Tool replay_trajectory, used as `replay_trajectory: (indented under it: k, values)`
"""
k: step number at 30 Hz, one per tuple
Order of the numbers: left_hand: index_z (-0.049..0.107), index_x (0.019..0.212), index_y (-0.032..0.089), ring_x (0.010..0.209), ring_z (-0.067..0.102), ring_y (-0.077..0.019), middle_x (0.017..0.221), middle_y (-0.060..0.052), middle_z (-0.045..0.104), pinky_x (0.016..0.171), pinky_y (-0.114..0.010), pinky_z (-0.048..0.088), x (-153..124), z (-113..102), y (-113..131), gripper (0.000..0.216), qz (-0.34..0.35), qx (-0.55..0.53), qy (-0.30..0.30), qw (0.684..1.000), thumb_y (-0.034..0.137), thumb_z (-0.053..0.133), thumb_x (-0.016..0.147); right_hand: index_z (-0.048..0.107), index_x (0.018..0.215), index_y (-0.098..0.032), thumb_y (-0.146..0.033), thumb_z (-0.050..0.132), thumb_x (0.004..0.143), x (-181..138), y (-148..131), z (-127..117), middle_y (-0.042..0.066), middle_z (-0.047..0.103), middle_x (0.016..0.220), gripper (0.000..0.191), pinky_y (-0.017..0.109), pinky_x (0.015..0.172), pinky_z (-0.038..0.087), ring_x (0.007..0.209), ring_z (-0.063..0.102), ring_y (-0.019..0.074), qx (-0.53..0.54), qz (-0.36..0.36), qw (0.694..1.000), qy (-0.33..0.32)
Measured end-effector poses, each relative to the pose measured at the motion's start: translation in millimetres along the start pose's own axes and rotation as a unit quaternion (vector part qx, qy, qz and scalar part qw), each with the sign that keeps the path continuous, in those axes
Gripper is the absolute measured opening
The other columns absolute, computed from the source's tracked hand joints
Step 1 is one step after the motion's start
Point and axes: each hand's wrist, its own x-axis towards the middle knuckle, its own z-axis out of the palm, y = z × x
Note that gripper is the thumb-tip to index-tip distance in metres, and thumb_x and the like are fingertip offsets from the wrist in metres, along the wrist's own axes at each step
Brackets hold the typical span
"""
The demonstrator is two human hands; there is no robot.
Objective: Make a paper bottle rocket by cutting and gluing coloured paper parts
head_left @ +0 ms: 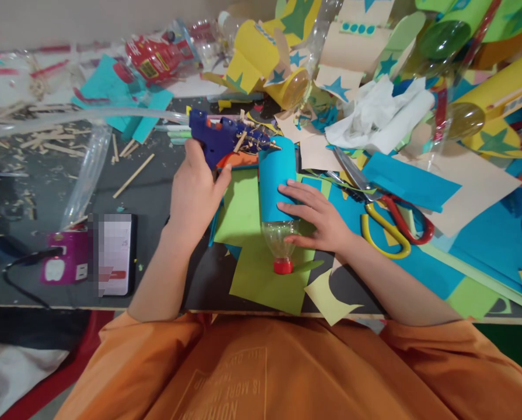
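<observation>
My left hand [198,192] is wrapped round a blue hot glue gun [219,137], and a clear glue stick [134,114] runs out of its back to the left. Its nozzle tip is at the upper end of a plastic bottle [279,230] wrapped in blue paper [276,181]; whether it touches cannot be made out. The bottle lies with its red cap [282,266] toward me. Against the bottle's right side rests my right hand [316,216], fingers spread over the paper and the clear neck. Green paper [265,280] lies beneath the bottle.
Right of my right hand lie scissors [386,224] with red and yellow handles. Crumpled white tissue [379,114] and paper-covered bottles [287,87] crowd the back. On the left are a phone [115,251], a purple charger box [66,259] and scattered wooden sticks [134,175].
</observation>
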Motion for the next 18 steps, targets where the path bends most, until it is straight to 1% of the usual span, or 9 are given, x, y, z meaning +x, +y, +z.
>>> replay_trajectory:
  k: [6,13,18]
  values:
    - [0.042,0.122,0.023,0.105,0.069,-0.0382,0.101,-0.014,0.067,0.087,-0.047,0.056,-1.6,-3.7,5.1,0.044,-0.015,0.003,-0.017,1.0,0.044,0.056,0.086,0.054,0.14,-0.025,-0.051,0.064,0.09,0.1,-0.5,-0.2,0.015,0.06,0.144,0.057,0.057,0.113,0.044,0.144,0.046,0.0291,0.009,0.002,1.0,0.008]
    - [0.043,0.121,0.022,0.103,0.069,-0.0367,0.1,-0.014,0.066,0.087,-0.046,0.056,-2.9,-6.2,4.9,0.04,-0.004,0.008,-0.021,1.0,0.043,0.051,0.088,0.06,0.133,-0.028,-0.06,0.057,0.091,1.1,-1.4,-2.1,0.012,0.059,0.146,0.053,0.059,0.115,0.041,0.144,0.046,0.0299,0.01,0.046,0.998,-0.033]
    - [0.043,0.119,0.023,0.103,0.069,-0.0374,0.1,-0.014,0.066,0.087,-0.047,0.056,-3.6,-8.5,6.5,0.037,-0.008,0.018,-0.021,1.0,0.042,0.051,0.088,0.06,0.133,-0.026,-0.059,0.059,0.091,0.8,-1.0,-0.8,0.014,0.06,0.144,0.054,0.058,0.114,0.042,0.143,0.047,0.0301,0.005,0.033,0.999,-0.021]
